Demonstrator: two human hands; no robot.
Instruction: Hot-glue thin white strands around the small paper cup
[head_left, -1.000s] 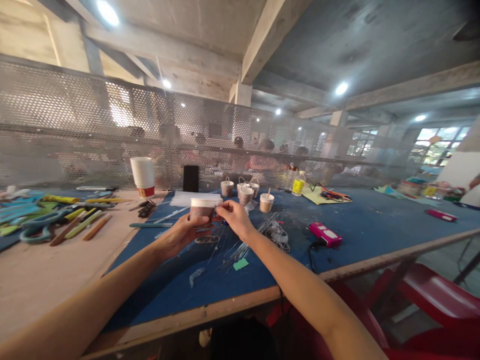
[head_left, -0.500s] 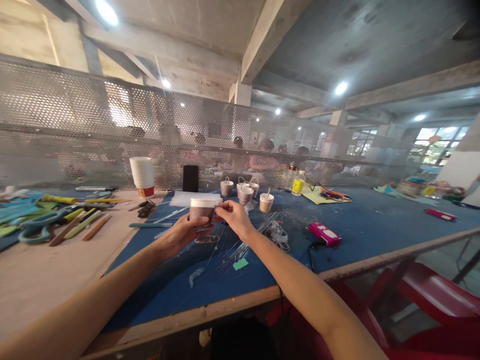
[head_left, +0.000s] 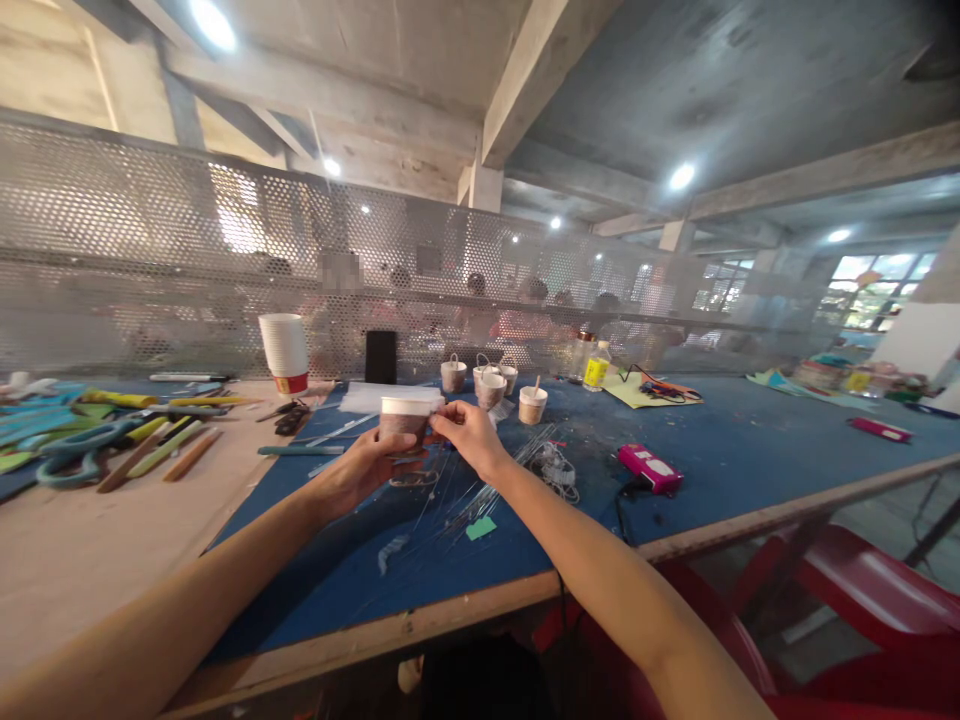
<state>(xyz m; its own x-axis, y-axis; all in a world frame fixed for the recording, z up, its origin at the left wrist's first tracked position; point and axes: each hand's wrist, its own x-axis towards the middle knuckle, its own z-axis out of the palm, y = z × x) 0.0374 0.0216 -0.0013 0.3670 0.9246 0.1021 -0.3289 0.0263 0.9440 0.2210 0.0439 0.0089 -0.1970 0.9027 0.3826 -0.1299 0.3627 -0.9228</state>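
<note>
A small paper cup (head_left: 403, 420) with a white rim and a brownish band round its body is held above the blue table top. My left hand (head_left: 367, 462) is closed round its lower left side, thumb across the front. At the cup's right edge, my right hand (head_left: 466, 432) is pinched, fingertips touching or almost touching the rim; whatever lies between them is too small to make out. Behind, several similar cups (head_left: 491, 391) stand in a group, some with loop handles. One cup (head_left: 532, 405) beside them has a stick in it. Clear thin strips (head_left: 480, 500) lie below my right hand.
On the left are a tall stack of paper cups (head_left: 284, 350), teal-handled scissors (head_left: 82, 455) and wooden-looking tools (head_left: 191, 455). To the right lie a magenta device with a cord (head_left: 649, 469) and a yellow-labelled bottle (head_left: 598, 368). A perforated metal screen (head_left: 420, 230) runs behind the table.
</note>
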